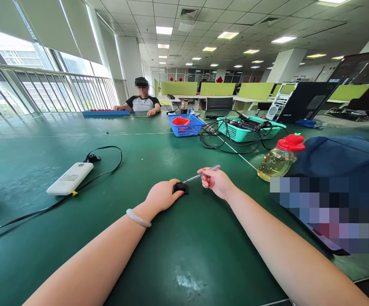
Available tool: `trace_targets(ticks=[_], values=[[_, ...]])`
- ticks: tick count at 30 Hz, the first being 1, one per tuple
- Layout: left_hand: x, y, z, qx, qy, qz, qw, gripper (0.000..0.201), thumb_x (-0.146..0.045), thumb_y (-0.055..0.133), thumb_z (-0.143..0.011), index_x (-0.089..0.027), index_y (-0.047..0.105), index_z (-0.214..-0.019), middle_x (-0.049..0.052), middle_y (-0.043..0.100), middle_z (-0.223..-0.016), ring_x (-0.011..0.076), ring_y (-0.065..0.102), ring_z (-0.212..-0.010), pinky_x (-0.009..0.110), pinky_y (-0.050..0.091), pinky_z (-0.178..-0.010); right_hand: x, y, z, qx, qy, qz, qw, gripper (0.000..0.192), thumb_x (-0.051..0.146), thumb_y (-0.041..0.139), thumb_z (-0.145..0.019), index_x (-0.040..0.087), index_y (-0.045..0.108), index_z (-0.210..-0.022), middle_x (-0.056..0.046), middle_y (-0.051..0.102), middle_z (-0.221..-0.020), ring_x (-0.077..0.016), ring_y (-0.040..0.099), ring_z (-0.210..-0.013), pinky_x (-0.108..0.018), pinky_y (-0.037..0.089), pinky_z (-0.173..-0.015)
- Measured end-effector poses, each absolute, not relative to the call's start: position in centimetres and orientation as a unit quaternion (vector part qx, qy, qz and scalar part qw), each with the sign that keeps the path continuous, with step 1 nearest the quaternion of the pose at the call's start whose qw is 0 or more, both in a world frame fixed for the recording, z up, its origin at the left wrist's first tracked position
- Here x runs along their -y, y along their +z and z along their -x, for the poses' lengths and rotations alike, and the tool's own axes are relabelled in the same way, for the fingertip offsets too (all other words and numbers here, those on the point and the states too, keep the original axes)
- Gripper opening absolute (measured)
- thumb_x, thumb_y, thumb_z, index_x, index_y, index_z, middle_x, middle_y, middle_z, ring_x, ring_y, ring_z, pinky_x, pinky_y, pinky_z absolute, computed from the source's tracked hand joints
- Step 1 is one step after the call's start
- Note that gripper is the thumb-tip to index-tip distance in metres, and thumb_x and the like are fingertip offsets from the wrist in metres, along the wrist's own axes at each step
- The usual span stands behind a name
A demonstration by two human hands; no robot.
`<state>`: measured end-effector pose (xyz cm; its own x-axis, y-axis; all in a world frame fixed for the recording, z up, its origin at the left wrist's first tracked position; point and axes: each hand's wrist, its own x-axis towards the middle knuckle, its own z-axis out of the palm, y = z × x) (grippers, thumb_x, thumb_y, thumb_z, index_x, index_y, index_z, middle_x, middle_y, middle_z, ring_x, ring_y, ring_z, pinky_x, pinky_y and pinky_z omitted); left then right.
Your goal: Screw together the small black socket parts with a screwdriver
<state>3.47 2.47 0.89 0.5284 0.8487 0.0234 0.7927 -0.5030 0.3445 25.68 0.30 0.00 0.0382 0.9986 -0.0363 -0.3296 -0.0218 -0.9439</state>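
Observation:
On the green table, my left hand (163, 194) grips a small black part (180, 187) between thumb and fingers; its exact kind is too small to tell. My right hand (217, 182) is closed in a pinch around a slim screwdriver (193, 178) with a clear handle and a thin metal shaft. The shaft slants down to the left, and its tip meets the top of the black part or lies just above it. A pale bangle (138, 218) circles my left wrist.
A white power bank (70, 178) with a black cable lies at left. Further back stand a blue basket (185, 128) and a green basket (240, 135) with tangled cables. A red-lidded bottle (278, 159) and dark blue cloth (347, 155) are at right. Another person (142, 103) sits across the table.

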Motion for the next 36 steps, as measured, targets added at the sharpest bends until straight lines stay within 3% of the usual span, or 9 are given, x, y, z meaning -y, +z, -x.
trace_targets(ticks=[5,8,12,15,18,22,29,36], values=[[-2.5,0.9,-3.5,-0.474,0.088,-0.865,0.143,0.034,-0.046,0.054,-0.091,-0.027,0.065,-0.118,0.005,0.074,-0.088,0.0252,0.069,-0.083,0.030,0.046,-0.066,-0.5,-0.1,-25.8,0.413,0.549,0.441,0.578,0.036,0.040,0.082,-0.062,0.021,0.053,-0.075,0.006,0.053,-0.055,-0.0095,0.045,-0.045,-0.026,0.031,-0.049],[-2.5,0.9,-3.5,-0.476,0.085,-0.864,0.143,0.033,-0.045,0.054,-0.092,-0.028,0.064,-0.118,0.004,0.074,-0.088,0.0252,0.069,-0.083,0.030,0.046,-0.067,-0.7,-0.3,-26.0,0.452,0.494,0.458,0.585,0.041,0.046,0.084,-0.061,0.021,0.054,-0.074,0.005,0.055,-0.058,-0.0112,0.050,-0.052,-0.027,0.038,-0.054],[-2.4,0.9,-3.5,-0.474,0.088,-0.865,0.141,0.033,-0.045,0.054,-0.092,-0.027,0.064,-0.117,0.004,0.075,-0.088,0.0260,0.069,-0.083,0.031,0.046,-0.066,-0.9,-0.7,-26.4,0.487,0.425,0.480,0.593,0.044,0.052,0.087,-0.058,0.020,0.062,-0.077,0.000,0.065,-0.072,-0.0158,0.061,-0.070,-0.034,0.051,-0.074],[-2.4,0.9,-3.5,-0.472,0.088,-0.866,0.139,0.033,-0.045,0.053,-0.092,-0.027,0.064,-0.117,0.004,0.075,-0.090,0.0264,0.070,-0.084,0.031,0.046,-0.066,-1.0,-0.9,-26.4,0.495,0.415,0.464,0.607,0.047,0.052,0.087,-0.059,0.021,0.062,-0.082,-0.003,0.072,-0.085,-0.0215,0.069,-0.088,-0.042,0.052,-0.092],[-2.4,1.0,-3.4,-0.471,0.088,-0.867,0.138,0.033,-0.045,0.053,-0.092,-0.027,0.064,-0.117,0.005,0.075,-0.091,0.0262,0.070,-0.085,0.031,0.047,-0.068,-0.8,-0.9,-25.9,0.494,0.410,0.435,0.632,0.057,0.048,0.087,-0.063,0.025,0.055,-0.105,0.000,0.073,-0.083,-0.0231,0.073,-0.092,-0.048,0.050,-0.100],[-2.3,1.0,-3.5,-0.473,0.086,-0.865,0.141,0.033,-0.044,0.054,-0.092,-0.027,0.064,-0.118,0.005,0.075,-0.091,0.0258,0.070,-0.086,0.031,0.048,-0.070,-0.6,-0.8,-25.3,0.518,0.375,0.421,0.643,0.087,0.047,0.082,-0.072,0.031,0.031,-0.141,0.003,0.073,-0.085,-0.0218,0.074,-0.089,-0.050,0.052,-0.100],[-2.4,0.9,-3.5,-0.474,0.090,-0.865,0.140,0.035,-0.045,0.054,-0.092,-0.027,0.064,-0.120,0.005,0.075,-0.089,0.0258,0.071,-0.085,0.031,0.049,-0.069,-0.2,-0.1,-25.1,0.559,0.354,0.393,0.639,0.055,0.055,0.065,-0.088,0.033,0.044,-0.134,-0.003,0.072,-0.108,-0.0225,0.073,-0.098,-0.051,0.050,-0.105],[-2.3,1.1,-3.5,-0.474,0.080,-0.866,0.137,0.035,-0.045,0.053,-0.092,-0.027,0.064,-0.120,0.005,0.074,-0.089,0.0254,0.070,-0.084,0.031,0.049,-0.069,-0.3,0.0,-25.3,0.513,0.370,0.412,0.655,0.059,0.054,0.070,-0.083,0.030,0.048,-0.133,0.000,0.073,-0.089,-0.0225,0.074,-0.090,-0.052,0.050,-0.104]])
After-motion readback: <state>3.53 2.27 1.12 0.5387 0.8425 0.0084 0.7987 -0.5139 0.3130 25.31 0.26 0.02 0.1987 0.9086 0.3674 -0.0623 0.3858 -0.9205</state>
